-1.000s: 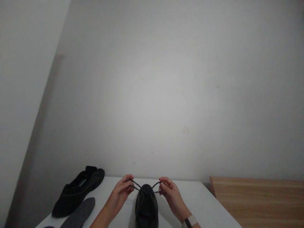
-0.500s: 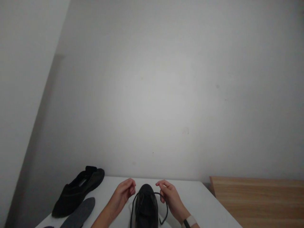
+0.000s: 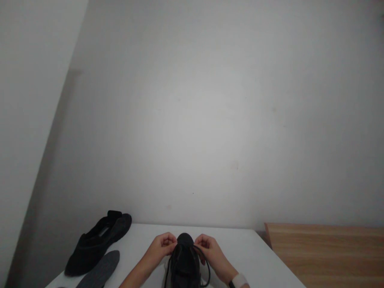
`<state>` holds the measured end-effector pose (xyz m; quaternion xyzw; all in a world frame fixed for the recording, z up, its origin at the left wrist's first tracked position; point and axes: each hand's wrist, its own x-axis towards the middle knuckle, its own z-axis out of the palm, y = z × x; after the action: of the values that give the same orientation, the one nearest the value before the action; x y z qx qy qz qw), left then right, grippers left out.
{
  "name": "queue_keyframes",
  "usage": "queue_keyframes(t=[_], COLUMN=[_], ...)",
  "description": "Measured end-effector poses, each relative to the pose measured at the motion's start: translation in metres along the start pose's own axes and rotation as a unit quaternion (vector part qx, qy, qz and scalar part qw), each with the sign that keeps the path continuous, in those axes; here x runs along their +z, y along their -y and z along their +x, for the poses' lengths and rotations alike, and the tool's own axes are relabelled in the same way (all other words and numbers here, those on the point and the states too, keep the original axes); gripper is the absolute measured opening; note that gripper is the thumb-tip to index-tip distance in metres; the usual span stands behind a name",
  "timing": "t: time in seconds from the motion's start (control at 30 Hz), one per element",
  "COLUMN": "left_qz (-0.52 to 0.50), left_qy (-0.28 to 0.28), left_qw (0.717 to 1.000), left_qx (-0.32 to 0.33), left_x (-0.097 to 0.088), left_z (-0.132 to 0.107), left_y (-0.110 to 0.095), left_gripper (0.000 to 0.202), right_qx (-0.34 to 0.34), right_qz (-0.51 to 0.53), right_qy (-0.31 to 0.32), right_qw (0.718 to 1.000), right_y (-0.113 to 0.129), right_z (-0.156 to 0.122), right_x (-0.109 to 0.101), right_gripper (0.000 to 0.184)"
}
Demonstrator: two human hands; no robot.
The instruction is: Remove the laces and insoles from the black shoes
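A black lace-up shoe [image 3: 184,262] stands on the white table [image 3: 252,252] at the bottom middle, toe pointing away from me. My left hand [image 3: 162,247] is closed at the shoe's left side near the toe, fingers pinched on a black lace. My right hand [image 3: 208,250] is closed at the shoe's right side, pinching the other black lace [image 3: 207,264], which loops down beside the shoe. Both hands touch the shoe's upper. A pale wristband sits on my right wrist.
A second black shoe [image 3: 97,242] lies on its side at the table's left, with a grey insole [image 3: 100,272] in front of it. A wooden surface [image 3: 327,254] adjoins the table on the right. A plain white wall rises behind.
My hands held the laces stretched out sideways and taut; they have since drawn together and lowered onto the shoe's toe area, and the laces now hang slack in loops.
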<state>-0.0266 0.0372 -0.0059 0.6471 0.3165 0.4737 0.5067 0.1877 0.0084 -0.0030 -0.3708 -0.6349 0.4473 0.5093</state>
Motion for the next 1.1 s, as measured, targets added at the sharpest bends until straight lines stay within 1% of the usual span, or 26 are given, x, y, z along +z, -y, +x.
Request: queue_keyframes(t=[0.2,0.47,0.6,0.7,0.77,0.83,0.97,1.03,1.1], left_qz=[0.026,0.065,0.058,0.061,0.069,0.082,0.095,0.097,0.097], left_qy=[-0.011,-0.044,-0.040,-0.012,-0.002,-0.010,-0.047,-0.056,-0.047], left_qw=[0.999,0.995,0.996,0.997,0.997,0.995,0.991,0.990,0.992], left_qx=[0.025,0.066,0.057,0.043,0.045,0.059,0.083,0.081,0.070], left_x=[0.004,0.005,0.004,0.004,0.004,0.004,0.004,0.004,0.004], left_z=[-0.003,-0.003,-0.004,-0.006,-0.008,-0.008,-0.008,-0.008,-0.009], left_y=[-0.005,-0.007,-0.008,-0.009,-0.010,-0.011,-0.014,-0.014,-0.015], left_gripper=[0.047,0.041,0.040,0.040,0.040,0.038,0.039,0.040,0.040], right_qx=[-0.005,-0.052,-0.038,-0.028,-0.032,-0.040,-0.083,-0.090,-0.075], right_qz=[-0.013,-0.033,-0.029,-0.030,-0.035,-0.046,-0.085,-0.087,-0.076], right_qy=[-0.008,-0.054,-0.028,-0.001,0.003,-0.010,-0.066,-0.072,-0.057], right_qw=[1.000,0.997,0.998,0.999,0.999,0.998,0.991,0.990,0.993], right_y=[-0.003,0.001,0.000,-0.001,-0.002,-0.001,0.002,0.002,0.001], right_z=[0.001,0.000,-0.001,-0.001,-0.001,-0.001,-0.002,-0.001,0.000], right_x=[0.001,0.001,0.000,0.000,-0.001,-0.001,-0.003,-0.003,-0.004], right_gripper=[0.045,0.043,0.041,0.040,0.039,0.037,0.034,0.033,0.035])
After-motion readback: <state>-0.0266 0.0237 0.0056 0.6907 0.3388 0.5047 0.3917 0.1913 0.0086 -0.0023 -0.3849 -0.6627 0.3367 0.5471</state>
